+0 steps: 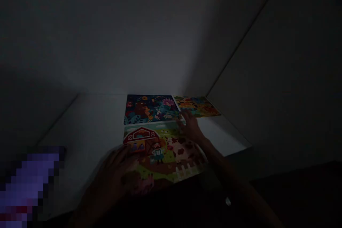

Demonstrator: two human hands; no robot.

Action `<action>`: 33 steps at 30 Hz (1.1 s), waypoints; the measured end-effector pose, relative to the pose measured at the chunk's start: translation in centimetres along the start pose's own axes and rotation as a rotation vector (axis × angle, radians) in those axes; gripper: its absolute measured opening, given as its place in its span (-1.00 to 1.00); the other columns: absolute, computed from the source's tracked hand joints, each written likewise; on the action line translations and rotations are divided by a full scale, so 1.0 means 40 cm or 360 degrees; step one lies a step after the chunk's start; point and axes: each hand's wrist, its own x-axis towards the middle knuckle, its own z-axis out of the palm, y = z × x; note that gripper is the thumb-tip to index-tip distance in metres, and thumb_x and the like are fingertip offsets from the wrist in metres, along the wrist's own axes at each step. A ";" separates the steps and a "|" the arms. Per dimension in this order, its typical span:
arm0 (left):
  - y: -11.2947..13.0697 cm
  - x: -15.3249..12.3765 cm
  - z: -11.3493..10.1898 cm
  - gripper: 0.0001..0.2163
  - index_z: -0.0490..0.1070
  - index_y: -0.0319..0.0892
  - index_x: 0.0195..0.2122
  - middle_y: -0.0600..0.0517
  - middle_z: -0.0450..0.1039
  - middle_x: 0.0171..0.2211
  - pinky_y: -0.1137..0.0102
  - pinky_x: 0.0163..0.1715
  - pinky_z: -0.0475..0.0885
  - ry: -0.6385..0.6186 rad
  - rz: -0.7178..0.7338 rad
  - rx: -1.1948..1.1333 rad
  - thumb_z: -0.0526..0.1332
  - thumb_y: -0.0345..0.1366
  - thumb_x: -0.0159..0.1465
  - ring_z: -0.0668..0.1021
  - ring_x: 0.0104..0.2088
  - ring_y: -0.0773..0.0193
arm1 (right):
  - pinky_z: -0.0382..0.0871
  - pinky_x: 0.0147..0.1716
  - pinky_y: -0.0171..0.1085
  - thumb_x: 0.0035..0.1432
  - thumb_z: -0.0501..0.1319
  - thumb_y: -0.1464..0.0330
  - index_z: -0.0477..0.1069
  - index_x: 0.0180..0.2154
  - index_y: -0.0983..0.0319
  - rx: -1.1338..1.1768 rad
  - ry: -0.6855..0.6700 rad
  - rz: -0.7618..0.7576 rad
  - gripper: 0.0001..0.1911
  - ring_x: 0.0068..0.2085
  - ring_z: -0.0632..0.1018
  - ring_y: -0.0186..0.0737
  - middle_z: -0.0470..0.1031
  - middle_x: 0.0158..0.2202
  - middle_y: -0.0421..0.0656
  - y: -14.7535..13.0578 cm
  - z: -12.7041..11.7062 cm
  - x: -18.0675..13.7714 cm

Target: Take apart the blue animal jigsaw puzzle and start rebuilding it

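A farm picture board (165,156) with a red barn, a person in an apron and a spotted cow lies at the table's near edge. Over its left side is my left hand (121,165), fingers stretched out; darkness hides whether they grip its edge. My right hand (191,124) reaches across the board's upper right corner with fingers apart. Its fingertips are close to the lower right corner of a dark blue picture board (151,108) showing animals and plants. Behind that hand, to the right, lies an orange and green picture board (197,105).
The white table (104,117) meets a wall (133,42) at the back and another panel (267,89) on the right. A pixelated purple patch (29,181) covers the lower left. A small shiny spot (227,201) shows below the right forearm. The light is very dim.
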 end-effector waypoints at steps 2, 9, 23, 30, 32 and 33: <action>0.010 0.004 -0.005 -0.56 0.43 0.08 0.11 0.02 0.20 0.30 0.02 0.17 0.31 -0.0021 -0.0036 -0.0024 0.27 -0.10 0.18 0.26 0.26 -0.05 | 0.14 0.22 0.09 0.29 0.05 0.06 0.25 0.23 0.20 0.0034 -0.0166 -0.0070 -0.41 0.31 0.22 0.10 0.15 0.32 0.09 -0.102 0.013 -0.088; 0.030 0.015 -0.020 -0.56 0.43 0.04 0.11 -0.02 0.22 0.28 0.00 0.24 0.21 -0.0019 -0.0088 -0.0115 0.30 -0.18 0.17 0.25 0.27 -0.01 | -0.09 0.29 0.17 0.32 -0.03 -0.01 0.15 0.31 0.20 0.0023 -0.0451 0.0118 -0.34 0.38 0.06 0.17 0.06 0.37 0.06 -0.277 0.023 -0.174; 0.058 0.021 -0.058 -0.57 0.39 -0.04 0.15 -0.12 0.20 0.28 -0.06 0.27 0.10 -0.0117 -0.0126 -0.0067 0.23 -0.21 0.23 0.23 0.30 -0.03 | -0.16 0.28 0.19 0.34 -0.07 0.00 0.19 0.28 0.13 -0.0006 -0.0426 0.0052 -0.39 0.34 0.14 0.12 0.17 0.33 0.01 -0.272 0.047 -0.183; 0.032 0.025 -0.041 -0.64 0.43 -0.04 0.12 -0.16 0.23 0.26 -0.09 0.21 0.19 -0.0037 -0.0019 -0.0041 0.15 -0.19 0.30 0.30 0.25 -0.06 | -0.12 0.28 0.15 0.33 -0.05 -0.01 0.20 0.28 0.13 0.0019 -0.0399 0.0062 -0.39 0.34 0.15 0.11 0.19 0.32 0.02 -0.277 0.035 -0.181; 0.026 0.027 -0.036 -0.65 0.45 -0.04 0.10 -0.15 0.26 0.24 -0.06 0.20 0.22 -0.0024 -0.0015 -0.0027 0.14 -0.18 0.31 0.32 0.24 -0.05 | -0.09 0.27 0.13 0.33 -0.05 -0.01 0.18 0.29 0.12 0.0023 -0.0408 0.0060 -0.38 0.34 0.14 0.10 0.19 0.32 0.01 -0.277 0.032 -0.180; 0.023 0.028 -0.034 -0.65 0.46 -0.04 0.09 -0.15 0.27 0.24 -0.04 0.20 0.23 -0.0016 -0.0013 -0.0023 0.14 -0.17 0.31 0.32 0.23 -0.04 | -0.08 0.27 0.13 0.33 -0.06 -0.02 0.17 0.29 0.11 0.0025 -0.0417 0.0058 -0.38 0.34 0.14 0.10 0.18 0.33 0.00 -0.275 0.030 -0.180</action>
